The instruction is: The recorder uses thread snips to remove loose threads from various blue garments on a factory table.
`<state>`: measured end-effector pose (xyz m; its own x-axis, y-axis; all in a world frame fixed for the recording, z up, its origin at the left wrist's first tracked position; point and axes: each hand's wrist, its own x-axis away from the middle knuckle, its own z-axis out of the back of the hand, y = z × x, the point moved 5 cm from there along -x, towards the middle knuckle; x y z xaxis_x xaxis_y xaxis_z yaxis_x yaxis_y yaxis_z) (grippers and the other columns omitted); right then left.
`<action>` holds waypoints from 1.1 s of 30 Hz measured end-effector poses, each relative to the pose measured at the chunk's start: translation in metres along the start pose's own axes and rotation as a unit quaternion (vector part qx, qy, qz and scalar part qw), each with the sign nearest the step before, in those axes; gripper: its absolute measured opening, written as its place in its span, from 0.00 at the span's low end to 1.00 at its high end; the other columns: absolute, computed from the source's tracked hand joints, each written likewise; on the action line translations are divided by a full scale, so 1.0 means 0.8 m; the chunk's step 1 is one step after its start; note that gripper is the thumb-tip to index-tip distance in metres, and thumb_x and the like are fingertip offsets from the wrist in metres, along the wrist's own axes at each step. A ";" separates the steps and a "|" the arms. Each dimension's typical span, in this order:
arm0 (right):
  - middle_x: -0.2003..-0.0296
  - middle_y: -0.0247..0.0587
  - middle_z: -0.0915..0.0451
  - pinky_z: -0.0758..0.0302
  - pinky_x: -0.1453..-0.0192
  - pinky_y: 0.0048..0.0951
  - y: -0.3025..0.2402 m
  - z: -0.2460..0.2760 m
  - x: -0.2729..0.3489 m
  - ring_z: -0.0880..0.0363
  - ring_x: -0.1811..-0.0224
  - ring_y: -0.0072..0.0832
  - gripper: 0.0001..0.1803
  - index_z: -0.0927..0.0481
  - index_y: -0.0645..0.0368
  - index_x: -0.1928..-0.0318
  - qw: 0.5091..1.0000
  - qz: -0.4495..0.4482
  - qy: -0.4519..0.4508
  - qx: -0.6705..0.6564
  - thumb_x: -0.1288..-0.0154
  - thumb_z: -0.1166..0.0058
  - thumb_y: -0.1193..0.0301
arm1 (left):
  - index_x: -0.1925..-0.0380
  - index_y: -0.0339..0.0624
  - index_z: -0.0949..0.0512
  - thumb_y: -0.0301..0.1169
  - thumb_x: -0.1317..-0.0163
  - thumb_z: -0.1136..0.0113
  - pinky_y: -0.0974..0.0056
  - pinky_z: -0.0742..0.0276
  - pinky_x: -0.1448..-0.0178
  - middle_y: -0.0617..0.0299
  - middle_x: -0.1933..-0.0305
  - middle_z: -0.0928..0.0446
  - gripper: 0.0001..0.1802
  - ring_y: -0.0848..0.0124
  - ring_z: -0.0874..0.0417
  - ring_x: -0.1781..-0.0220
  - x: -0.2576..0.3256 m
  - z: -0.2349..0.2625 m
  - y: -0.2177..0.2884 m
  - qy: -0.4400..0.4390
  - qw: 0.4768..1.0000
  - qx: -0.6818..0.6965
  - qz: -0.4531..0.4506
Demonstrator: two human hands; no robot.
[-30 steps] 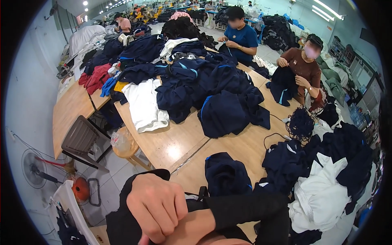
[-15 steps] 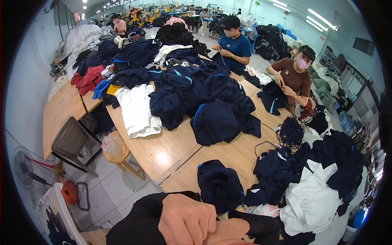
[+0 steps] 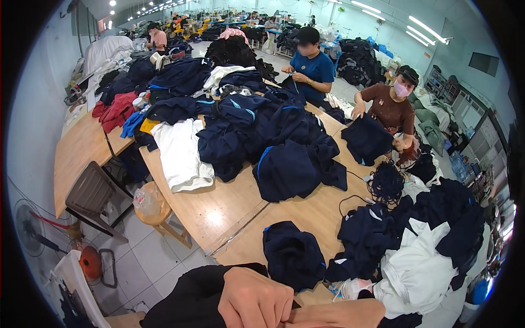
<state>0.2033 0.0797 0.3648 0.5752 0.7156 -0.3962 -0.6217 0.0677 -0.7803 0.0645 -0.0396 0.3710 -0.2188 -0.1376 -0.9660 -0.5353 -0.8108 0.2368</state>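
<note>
My left hand is closed in a fist, knuckles up, at the lower middle edge. Whatever its fingers grip is hidden beneath them. Black cloth, which looks like a sleeve, spreads to the left of the fist. Bare skin of my right arm or hand meets the fist from the right, its fingers out of sight. Just beyond the hands, a crumpled navy garment lies on the wooden table. More navy garments and a white garment are heaped to the right.
Navy clothing and a white garment cover the table farther off. Two people stand at its far right side, one handling navy cloth. A wooden stool, a brown chair and a fan stand left.
My fist has shifted slightly down and right. More bare skin shows to its right, where black cloth showed before. The person at right has spread the navy cloth wider.
</note>
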 end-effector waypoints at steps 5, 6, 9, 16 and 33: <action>0.55 0.58 0.19 0.20 0.47 0.47 -0.038 0.013 0.007 0.18 0.50 0.57 0.23 0.19 0.74 0.50 0.994 -0.078 0.049 0.062 0.17 0.49 0.60 | 0.65 0.39 0.16 0.48 0.26 0.30 0.55 0.35 0.78 0.55 0.77 0.23 0.21 0.53 0.24 0.82 0.025 -0.016 -0.037 -0.046 0.980 0.155 0.120; 0.56 0.60 0.19 0.19 0.48 0.51 -0.037 0.009 0.015 0.17 0.52 0.58 0.23 0.19 0.75 0.50 0.996 -0.073 0.024 0.041 0.17 0.49 0.61 | 0.65 0.39 0.16 0.48 0.26 0.30 0.55 0.35 0.78 0.55 0.77 0.23 0.21 0.53 0.24 0.82 0.026 -0.016 -0.040 -0.046 0.979 0.157 0.120; 0.56 0.62 0.18 0.19 0.52 0.55 -0.028 -0.002 0.033 0.17 0.57 0.59 0.19 0.18 0.75 0.52 1.000 -0.018 0.010 -0.012 0.17 0.50 0.66 | 0.64 0.40 0.17 0.52 0.27 0.30 0.55 0.35 0.78 0.55 0.77 0.22 0.24 0.52 0.24 0.81 0.027 -0.014 -0.047 -0.043 0.968 0.210 0.134; 0.64 0.60 0.16 0.26 0.68 0.42 -0.046 0.012 0.025 0.16 0.69 0.45 0.16 0.16 0.72 0.65 0.981 0.162 0.054 -0.091 0.20 0.45 0.72 | 0.60 0.35 0.18 0.55 0.28 0.31 0.52 0.26 0.68 0.50 0.69 0.20 0.28 0.47 0.20 0.72 0.037 -0.002 -0.075 -0.063 0.954 0.192 0.221; 0.68 0.48 0.19 0.29 0.67 0.40 -0.048 0.006 0.045 0.22 0.73 0.40 0.19 0.20 0.65 0.54 0.963 -0.002 0.246 -0.111 0.26 0.31 0.60 | 0.38 0.26 0.29 0.42 0.20 0.52 0.44 0.32 0.26 0.32 0.43 0.27 0.26 0.38 0.25 0.35 -0.016 -0.091 -0.161 -0.346 0.908 0.065 0.227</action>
<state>0.2453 0.1063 0.3829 0.7933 0.2968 -0.5316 -0.5212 -0.1204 -0.8449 0.1955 0.0248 0.3454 -0.8766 -0.0139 -0.4809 -0.3448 -0.6791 0.6480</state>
